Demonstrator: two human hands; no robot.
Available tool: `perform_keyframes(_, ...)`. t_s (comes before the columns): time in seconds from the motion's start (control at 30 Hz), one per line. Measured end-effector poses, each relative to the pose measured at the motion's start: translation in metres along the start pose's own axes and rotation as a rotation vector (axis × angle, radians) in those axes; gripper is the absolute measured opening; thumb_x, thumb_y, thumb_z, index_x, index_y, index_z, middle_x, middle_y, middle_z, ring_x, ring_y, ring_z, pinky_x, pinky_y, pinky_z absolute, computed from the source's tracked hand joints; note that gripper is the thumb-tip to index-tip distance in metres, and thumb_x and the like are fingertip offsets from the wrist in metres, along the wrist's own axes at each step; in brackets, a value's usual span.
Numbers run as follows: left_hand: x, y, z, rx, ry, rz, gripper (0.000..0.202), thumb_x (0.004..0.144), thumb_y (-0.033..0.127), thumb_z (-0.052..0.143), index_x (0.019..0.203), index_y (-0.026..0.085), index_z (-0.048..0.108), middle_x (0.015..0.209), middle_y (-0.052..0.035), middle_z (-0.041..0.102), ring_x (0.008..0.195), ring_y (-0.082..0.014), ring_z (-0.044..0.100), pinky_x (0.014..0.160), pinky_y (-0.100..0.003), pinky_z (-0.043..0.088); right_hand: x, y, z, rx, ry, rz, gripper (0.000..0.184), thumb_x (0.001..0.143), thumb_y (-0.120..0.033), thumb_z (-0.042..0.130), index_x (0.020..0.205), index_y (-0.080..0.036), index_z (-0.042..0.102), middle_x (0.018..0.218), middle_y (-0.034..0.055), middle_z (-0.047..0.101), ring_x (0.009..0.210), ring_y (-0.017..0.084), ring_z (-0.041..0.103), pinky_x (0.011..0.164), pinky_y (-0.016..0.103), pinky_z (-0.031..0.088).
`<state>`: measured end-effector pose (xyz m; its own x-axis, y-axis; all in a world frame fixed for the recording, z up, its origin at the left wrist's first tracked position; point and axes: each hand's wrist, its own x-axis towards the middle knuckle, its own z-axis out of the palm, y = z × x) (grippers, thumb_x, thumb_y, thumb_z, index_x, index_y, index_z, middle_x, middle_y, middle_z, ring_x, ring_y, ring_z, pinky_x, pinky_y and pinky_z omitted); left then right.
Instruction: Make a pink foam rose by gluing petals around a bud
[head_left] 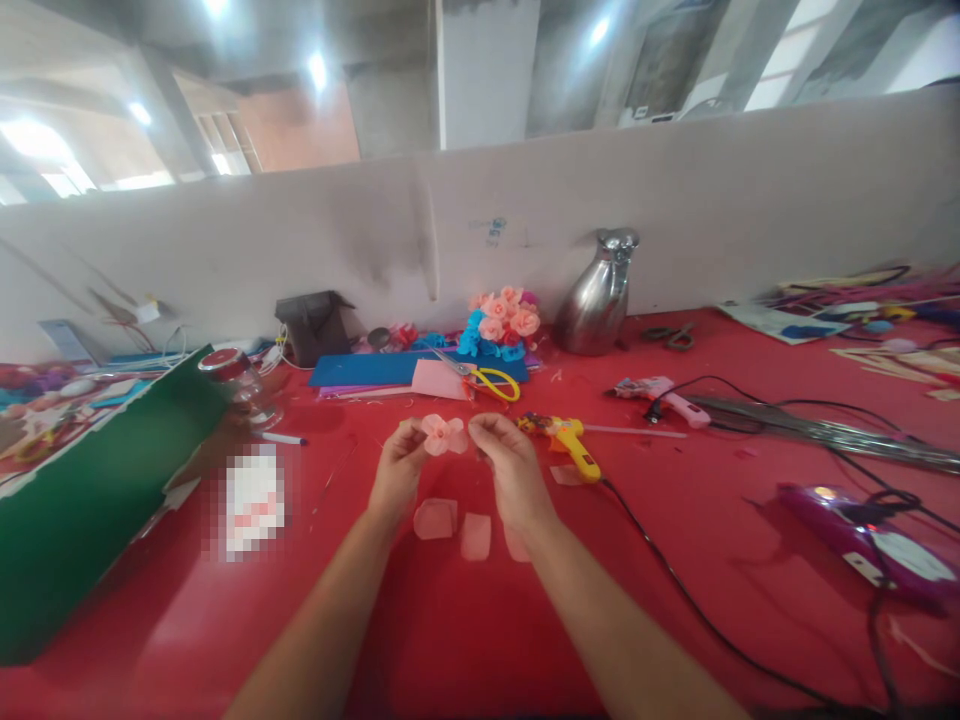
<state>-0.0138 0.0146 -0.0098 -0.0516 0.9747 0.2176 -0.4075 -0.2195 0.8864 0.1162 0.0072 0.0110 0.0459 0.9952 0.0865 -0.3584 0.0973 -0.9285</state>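
Note:
A pink paper flower (pixel 444 434) with open petals is held up in front of me. My left hand (pixel 401 462) is closed in a pinch at its left side. My right hand (pixel 510 462) has its fingertips pressed together at the flower's right petal edge. Below my hands, pink paper petals lie on the red tabletop: one rounded petal (pixel 436 519) and a squarer petal (pixel 476 537), with another partly behind my right wrist. Just right of my right hand rests a yellow glue gun (pixel 574 445) with a glue stick (pixel 637 431) at its rear.
Yellow-handled scissors (pixel 495 384) lie on blue sheets (pixel 360 370) behind my hands. A bunch of pink paper flowers (pixel 507 314) and a steel jug (pixel 600 295) stand by the wall. A pink glue gun (pixel 667 397), cords and a purple power strip (pixel 870 540) are right; a green box (pixel 97 510) is left.

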Motion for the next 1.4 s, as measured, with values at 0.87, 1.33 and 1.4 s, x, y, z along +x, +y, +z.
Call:
perform_keyframes(0.87, 0.0021, -0.0055, -0.0080, -0.149, -0.139, -0.140, 0.015, 0.063, 0.014, 0.073, 0.073, 0.018, 0.062, 0.078, 0.0022, 0.064, 0.069, -0.0084, 0.056, 0.071, -0.022, 0.041, 0.0017, -0.0011, -0.0004, -0.007, -0.095, 0.090, 0.028, 0.075, -0.047, 0.058, 0.066, -0.021, 0.054, 0.063, -0.0024, 0.057, 0.060, 0.014, 0.052, 0.059, 0.027, 0.039)
perform_keyframes(1.33, -0.0025, -0.0013, -0.0065, -0.209, -0.206, -0.258, 0.017, 0.061, 0.014, 0.074, 0.072, 0.017, 0.062, 0.076, 0.0011, 0.062, 0.074, -0.0098, 0.056, 0.075, -0.024, 0.041, -0.0036, -0.0077, 0.0018, -0.018, -0.046, -0.074, 0.011, 0.072, -0.027, 0.063, 0.078, -0.022, 0.056, 0.065, -0.0046, 0.056, 0.057, 0.010, 0.050, 0.057, 0.024, 0.040)
perform_keyframes(1.4, -0.0030, -0.0023, -0.0082, -0.251, -0.187, -0.299, 0.021, 0.061, 0.014, 0.074, 0.078, 0.018, 0.063, 0.080, 0.0004, 0.063, 0.077, -0.0109, 0.057, 0.074, -0.024, 0.043, -0.0030, -0.0079, 0.0011, -0.031, -0.015, -0.089, 0.012, 0.072, -0.029, 0.064, 0.075, -0.021, 0.056, 0.065, -0.0046, 0.054, 0.057, 0.010, 0.048, 0.056, 0.023, 0.038)
